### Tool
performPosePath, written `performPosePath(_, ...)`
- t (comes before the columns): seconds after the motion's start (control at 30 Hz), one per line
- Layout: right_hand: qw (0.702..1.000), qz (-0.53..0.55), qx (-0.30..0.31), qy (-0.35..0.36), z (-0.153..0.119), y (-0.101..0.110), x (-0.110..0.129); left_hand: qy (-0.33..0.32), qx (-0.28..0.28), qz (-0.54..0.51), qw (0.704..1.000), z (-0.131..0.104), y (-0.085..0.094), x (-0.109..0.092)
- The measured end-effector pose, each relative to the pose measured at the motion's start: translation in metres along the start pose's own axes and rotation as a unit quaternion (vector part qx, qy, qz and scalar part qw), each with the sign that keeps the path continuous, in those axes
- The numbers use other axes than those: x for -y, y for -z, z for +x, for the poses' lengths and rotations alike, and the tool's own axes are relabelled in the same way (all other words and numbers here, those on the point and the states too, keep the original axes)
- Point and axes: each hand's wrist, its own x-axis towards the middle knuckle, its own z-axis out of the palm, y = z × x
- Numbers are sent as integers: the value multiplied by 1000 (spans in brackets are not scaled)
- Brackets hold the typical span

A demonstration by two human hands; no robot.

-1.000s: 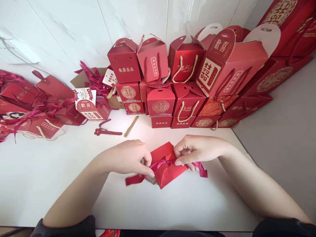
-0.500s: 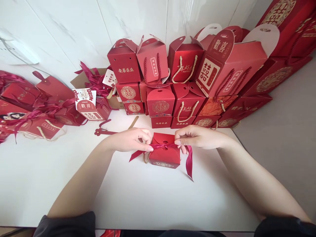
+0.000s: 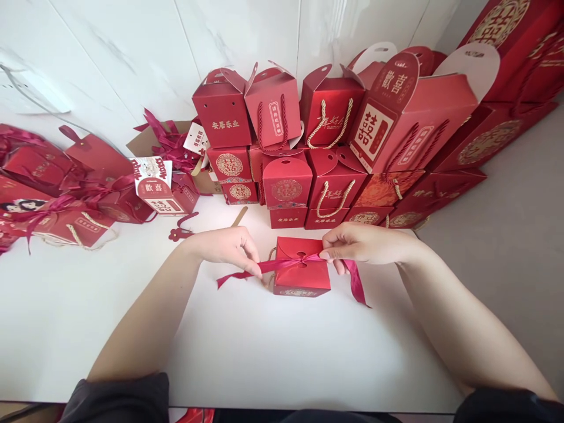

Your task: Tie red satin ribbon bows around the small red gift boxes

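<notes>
A small red gift box (image 3: pixel 304 279) with gold print on its front stands on the white table in front of me. Across its closed top runs a dark pink ribbon (image 3: pixel 282 264), knotted at the middle. My left hand (image 3: pixel 235 248) pinches the ribbon's left part, a little apart from the box, with the loose tail hanging past the fingers. At the box's right top edge, my right hand (image 3: pixel 352 244) pinches the other part, and its tail drops onto the table. Cord handles (image 3: pixel 269 271) show at the box's left side.
Behind the box stand stacked red gift boxes (image 3: pixel 286 179) against the tiled wall. Ribboned boxes (image 3: pixel 79 223) crowd the left side, near an open carton (image 3: pixel 207 182) of ribbons. Flower-ended strips (image 3: pixel 180 234) lie behind my left wrist. Large red boxes (image 3: pixel 497 135) rise at right.
My left hand has slid left along the ribbon, away from the knot, and my right hand has shifted slightly right. The box has moved a little to the right.
</notes>
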Motion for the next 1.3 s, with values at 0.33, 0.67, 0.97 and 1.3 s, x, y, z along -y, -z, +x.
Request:
performPosePath(0.33,1000,6,-11,-4,0,-2,4,-224,-149,-70,961,18,-14,-3)
performPosePath(0.67,1000,17,-7,11,3,-3,6,-248,-141,-145,947,37,-27,5)
performPosePath(0.97,998,22,-1,56,5,0,0,-207,-168,-57,962,35,-19,10)
performPosePath(1.3,996,22,38,79,10,0,-9,-221,-213,-45,951,46,-32,8)
